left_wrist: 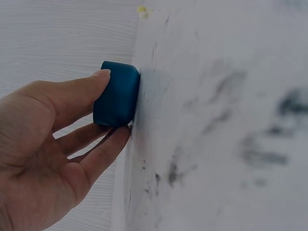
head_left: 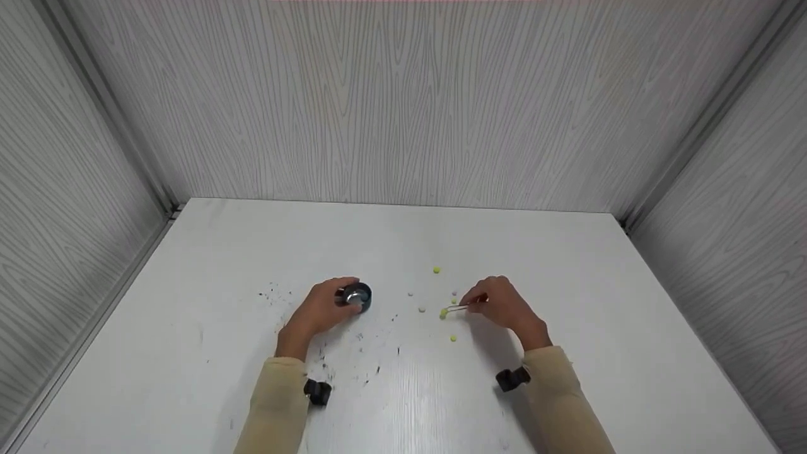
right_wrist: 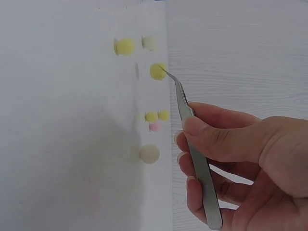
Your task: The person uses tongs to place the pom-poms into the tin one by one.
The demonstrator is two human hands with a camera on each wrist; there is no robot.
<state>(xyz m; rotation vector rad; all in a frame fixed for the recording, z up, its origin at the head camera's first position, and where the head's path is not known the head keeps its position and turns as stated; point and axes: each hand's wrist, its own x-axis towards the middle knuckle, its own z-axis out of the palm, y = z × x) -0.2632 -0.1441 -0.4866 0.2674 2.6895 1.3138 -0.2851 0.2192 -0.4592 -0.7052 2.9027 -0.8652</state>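
Observation:
My left hand (head_left: 321,309) grips a small round cup (head_left: 358,297) between thumb and fingers, close over the white table. From above, the inside of the cup looks shiny; in the left wrist view its side is dark blue (left_wrist: 116,94). My right hand (head_left: 502,306) holds metal tweezers (right_wrist: 199,163) with thin bent tips. At those tips is a small yellow ball (right_wrist: 157,72), its shadow a little apart from it on the tabletop. Around it lie more little balls: a yellow one (right_wrist: 125,46), a pale one (right_wrist: 150,43), a pink one (right_wrist: 154,127) and a beige one (right_wrist: 149,154).
The white table (head_left: 252,233) carries dark smudges (head_left: 325,364) in front of and left of the left hand. One yellow ball (head_left: 436,270) lies farther back, another yellow ball (head_left: 453,338) nearer. Wood-grain panels (head_left: 403,107) close off the back and both sides.

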